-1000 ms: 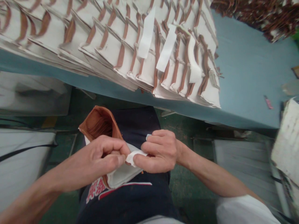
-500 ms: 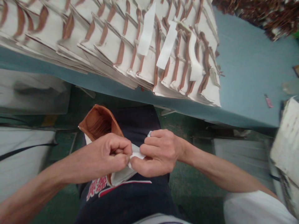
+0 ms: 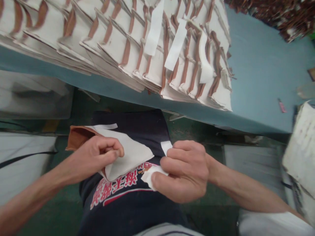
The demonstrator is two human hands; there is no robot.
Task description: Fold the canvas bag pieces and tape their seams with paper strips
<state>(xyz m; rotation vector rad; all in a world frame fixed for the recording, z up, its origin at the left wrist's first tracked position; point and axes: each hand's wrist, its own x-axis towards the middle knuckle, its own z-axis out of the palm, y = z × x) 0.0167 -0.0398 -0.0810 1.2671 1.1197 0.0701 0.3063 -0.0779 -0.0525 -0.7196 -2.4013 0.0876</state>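
On my lap lies a pouch-like piece (image 3: 130, 154), white outside and brown inside, its brown mouth facing left. My left hand (image 3: 103, 155) is closed over this piece, thumb and forefinger together. Whatever its curled fingers hold, if anything, is hidden. To the right, my right hand (image 3: 184, 172) grips a crumpled white strip (image 3: 150, 177), apart from the pouch. One end of the strip looks ragged with brownish bits; a flat white end shows above the knuckles. Another white strip (image 3: 105, 126) lies along the pouch's upper edge.
A blue-grey table (image 3: 256, 72) stands ahead, bearing stacked rows of white pieces with brown edges (image 3: 110, 42). White strips (image 3: 176, 46) lie across the stacks. A brown heap (image 3: 278, 16) and a small pink object (image 3: 282, 105) are on the right. My dark apron (image 3: 137, 209) covers my lap.
My hands have moved apart, the right going rightward and slightly down with the white strip. The pouch has turned and lies flatter, its brown mouth shifted left.
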